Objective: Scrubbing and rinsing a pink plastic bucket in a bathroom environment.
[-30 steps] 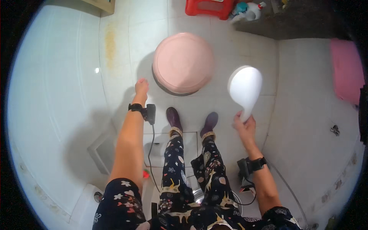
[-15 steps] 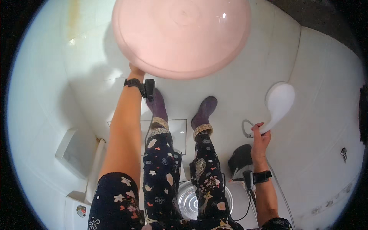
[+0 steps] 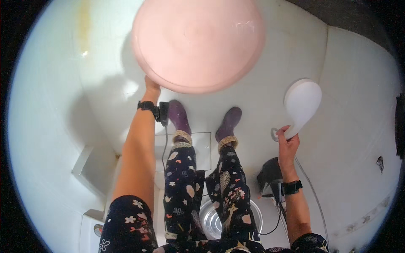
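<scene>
A large round pink plastic basin (image 3: 198, 42) is held up at the top, a smooth round face toward me. My left hand (image 3: 152, 85) grips it at its lower left edge; the basin hides the fingers. On the right, a white shower head (image 3: 303, 99) points up and away from me. My right hand (image 3: 288, 142) is wrapped round its handle, and a grey hose (image 3: 311, 185) runs down past that forearm. Each wrist wears a black strap with a small dark device.
My feet in purple boots (image 3: 179, 116) stand on the pale floor beside a square floor panel (image 3: 203, 147). Behind my legs lies a shiny metal bowl (image 3: 211, 221). A dark container (image 3: 268, 177) is by my right forearm. White toilet (image 3: 92, 168) at left; metal fitting (image 3: 380, 163) on the right wall.
The basin is slightly lower and looks smaller, with my left hand still at its edge. My right hand and the shower head have moved a little up and away from me.
</scene>
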